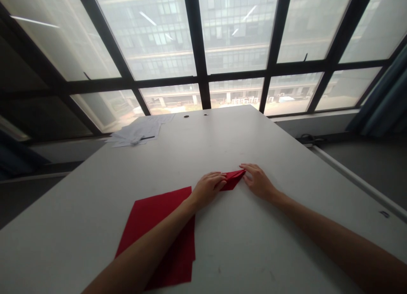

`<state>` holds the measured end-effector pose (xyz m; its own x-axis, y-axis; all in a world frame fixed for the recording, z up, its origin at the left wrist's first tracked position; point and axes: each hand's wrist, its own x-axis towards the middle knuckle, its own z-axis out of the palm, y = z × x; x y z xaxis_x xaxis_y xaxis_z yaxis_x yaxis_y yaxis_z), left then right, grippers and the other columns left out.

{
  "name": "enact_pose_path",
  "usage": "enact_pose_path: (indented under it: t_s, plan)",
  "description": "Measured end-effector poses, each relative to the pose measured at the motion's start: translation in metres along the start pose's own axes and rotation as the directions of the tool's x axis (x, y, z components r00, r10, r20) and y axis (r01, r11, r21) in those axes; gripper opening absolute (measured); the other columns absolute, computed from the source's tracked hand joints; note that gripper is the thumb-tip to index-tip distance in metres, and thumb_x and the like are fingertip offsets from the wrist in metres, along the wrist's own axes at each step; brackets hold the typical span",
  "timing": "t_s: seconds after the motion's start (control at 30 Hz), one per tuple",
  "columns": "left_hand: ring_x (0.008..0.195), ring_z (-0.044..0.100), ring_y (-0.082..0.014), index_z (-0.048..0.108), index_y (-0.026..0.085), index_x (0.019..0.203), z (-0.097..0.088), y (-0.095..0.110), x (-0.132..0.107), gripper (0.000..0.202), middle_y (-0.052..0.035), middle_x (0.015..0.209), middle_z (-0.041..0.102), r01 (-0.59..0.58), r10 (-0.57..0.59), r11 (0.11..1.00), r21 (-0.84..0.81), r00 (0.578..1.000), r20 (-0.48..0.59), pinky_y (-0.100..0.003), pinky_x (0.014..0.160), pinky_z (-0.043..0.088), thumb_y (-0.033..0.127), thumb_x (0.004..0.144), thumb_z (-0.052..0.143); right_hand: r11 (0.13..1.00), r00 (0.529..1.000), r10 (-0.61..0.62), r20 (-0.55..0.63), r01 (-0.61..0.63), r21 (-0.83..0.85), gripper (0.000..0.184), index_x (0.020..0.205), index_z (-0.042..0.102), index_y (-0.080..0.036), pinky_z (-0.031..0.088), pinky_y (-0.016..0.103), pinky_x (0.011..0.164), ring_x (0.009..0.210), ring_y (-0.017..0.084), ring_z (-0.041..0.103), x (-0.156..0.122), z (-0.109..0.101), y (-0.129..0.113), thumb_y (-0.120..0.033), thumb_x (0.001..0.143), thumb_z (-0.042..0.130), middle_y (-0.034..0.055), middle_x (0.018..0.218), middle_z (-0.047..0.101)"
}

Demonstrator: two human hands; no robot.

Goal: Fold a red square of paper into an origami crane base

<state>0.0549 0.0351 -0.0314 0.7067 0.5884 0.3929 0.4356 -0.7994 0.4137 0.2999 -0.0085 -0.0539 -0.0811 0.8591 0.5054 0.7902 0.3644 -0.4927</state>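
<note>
A small folded piece of red paper (232, 183) lies on the white table, between my two hands. My left hand (208, 188) is over its left end, fingers curled and pressing it to the tabletop; that end is hidden beneath them. At the paper's right pointed tip, my right hand (259, 183) has the corner pinched between thumb and fingers. Larger red paper sheets (155, 211) lie flat to the left, partly covered by my left forearm.
The white table (210, 141) stretches toward tall dark-framed windows (235, 31). Loose white papers (135, 130) with a dark pen (148, 137) lie at its far left edge. Two small holes are near the far end. A blue curtain (381, 103) hangs at the right.
</note>
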Motion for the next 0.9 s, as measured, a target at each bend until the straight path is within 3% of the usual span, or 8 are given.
enact_pose_path:
  t_s: [0.23,0.43,0.53,0.77,0.9]
  plan:
    - [0.11,0.066,-0.0203,0.071,0.025,0.107,-0.001,0.001,0.001,0.026,-0.0039,0.117,0.073,0.098,-0.103,0.992,-0.08,0.993,-0.06,-0.034,0.101,0.048,0.029,0.101,0.046,1.0,1.0,-0.009,0.012,0.01,-0.023,0.019,0.097,0.073,-0.023,0.047,0.037,0.094,0.097,0.021,0.064,0.002,-0.004,-0.006,-0.013,0.084,0.063,0.0047,0.102,0.073]
    - [0.123,0.059,-0.0208,0.068,0.028,0.108,-0.002,0.005,-0.001,0.026,-0.0008,0.126,0.068,0.121,-0.12,0.992,0.024,0.992,-0.045,-0.048,0.116,0.029,0.017,0.095,0.048,0.996,1.0,0.016,0.009,-0.015,-0.088,0.011,0.079,0.072,-0.022,0.043,0.036,0.086,0.085,0.021,0.061,0.001,-0.006,-0.009,-0.015,0.085,0.066,0.003,0.086,0.07]
    - [0.127,0.055,-0.0235,0.07,0.028,0.105,-0.003,0.007,-0.002,0.018,-0.0022,0.128,0.067,0.145,-0.143,0.988,0.06,0.989,-0.033,-0.052,0.118,0.023,0.026,0.094,0.056,0.994,1.0,0.01,0.009,-0.009,-0.105,0.011,0.079,0.072,-0.022,0.042,0.037,0.088,0.086,0.021,0.059,0.0,-0.008,-0.011,-0.015,0.085,0.067,0.0032,0.086,0.069]
    - [0.109,0.058,-0.0257,0.076,0.027,0.092,-0.007,0.01,-0.001,0.016,-0.0042,0.113,0.068,0.079,-0.065,0.98,0.181,0.995,-0.077,-0.044,0.101,0.042,0.042,0.087,0.07,0.96,0.984,-0.164,0.073,0.176,-0.217,0.015,0.078,0.071,-0.023,0.035,0.046,0.102,0.099,0.024,0.055,-0.005,-0.021,-0.026,-0.013,0.086,0.064,0.0056,0.097,0.068]
    - [0.093,0.062,-0.0222,0.076,0.028,0.092,-0.007,0.008,-0.001,0.014,-0.003,0.095,0.07,0.063,-0.054,0.983,0.175,0.997,-0.055,-0.04,0.094,0.044,0.04,0.086,0.072,0.958,0.98,-0.177,0.093,0.194,-0.213,0.012,0.082,0.071,-0.024,0.035,0.048,0.102,0.1,0.025,0.055,-0.006,-0.022,-0.028,-0.014,0.086,0.065,0.0063,0.099,0.067]
